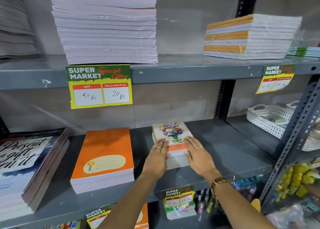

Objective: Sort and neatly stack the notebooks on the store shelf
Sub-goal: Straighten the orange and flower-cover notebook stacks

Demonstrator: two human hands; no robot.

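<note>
A small stack of notebooks with a flower-bouquet cover [173, 133] stands on the middle grey shelf [225, 152]. My left hand [158, 157] lies flat against the stack's left front corner, fingers together. My right hand [197, 153] presses flat on its right front corner. Both palms rest on the stack without gripping it. To the left lies a stack of orange notebooks [105, 156]. Further left is a stack of dark notebooks with script lettering [26, 163].
On the upper shelf stand a tall pale notebook pile [107, 30] and a plastic-wrapped orange-and-white pile [249, 36]. Yellow price tags [100, 87] hang from shelf edges. A white lattice basket [270, 119] sits at right beside a perforated upright [294, 138]. More goods fill the shelf below.
</note>
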